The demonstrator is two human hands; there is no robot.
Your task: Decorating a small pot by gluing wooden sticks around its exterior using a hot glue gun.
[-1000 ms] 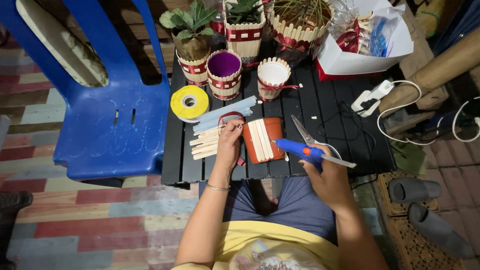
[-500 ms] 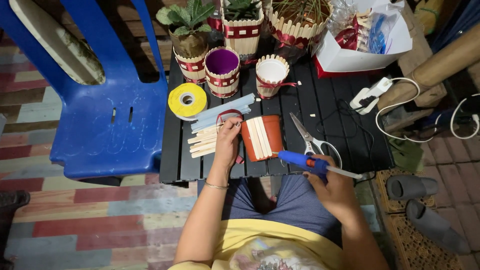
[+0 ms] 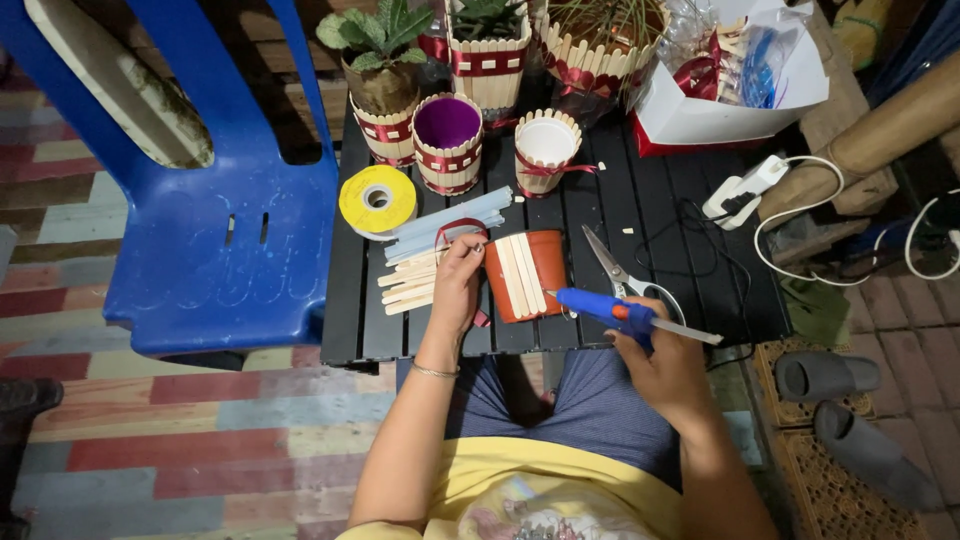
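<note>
Terracotta-coloured pot lies on its side on the black slatted table, near the front edge, with a few pale wooden sticks already fixed along its upper face. The left hand rests against the pot's open end, its grip closed loosely round the rim to steady it. The right hand has a firm closed grip on a blue glue gun, whose nozzle points at the pot's base end, just beside it.

Judging by its look, the pot is light and rigid, a small plastic or clay shell that would roll on its round side if let go; the rim is the safest place to hold, since the stuck sticks could shift if pressed. The gun's tip is likely hot, so the handle is the only place to take it.

Loose sticks and pale blue strips lie left of the pot, scissors just to its right, a yellow ribbon roll further back. Finished stick-clad pots stand at the far edge.
</note>
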